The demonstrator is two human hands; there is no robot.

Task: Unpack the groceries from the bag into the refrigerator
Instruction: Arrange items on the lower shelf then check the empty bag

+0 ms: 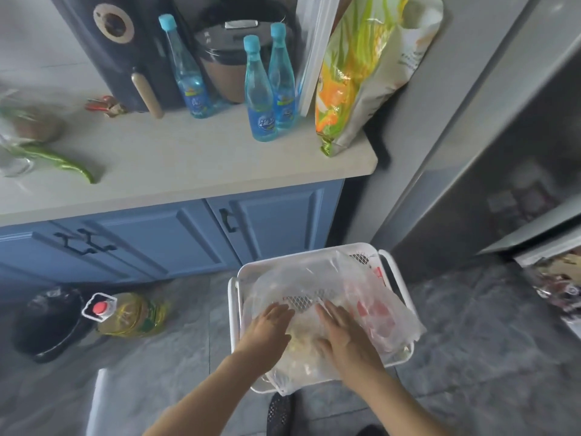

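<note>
A translucent plastic grocery bag with red print lies in a white mesh basket cart on the floor. Pale yellowish goods show through the plastic between my hands. My left hand lies on the bag's left side with straight fingers. My right hand lies beside it on the bag, fingers also extended. The grey refrigerator stands at the right, its lower compartment showing a dark interior.
A counter over blue cabinets carries three blue bottles, a rice cooker, a corn-print sack and a green pepper. On the floor stand an oil jug and a black bin. Packaged goods sit at far right.
</note>
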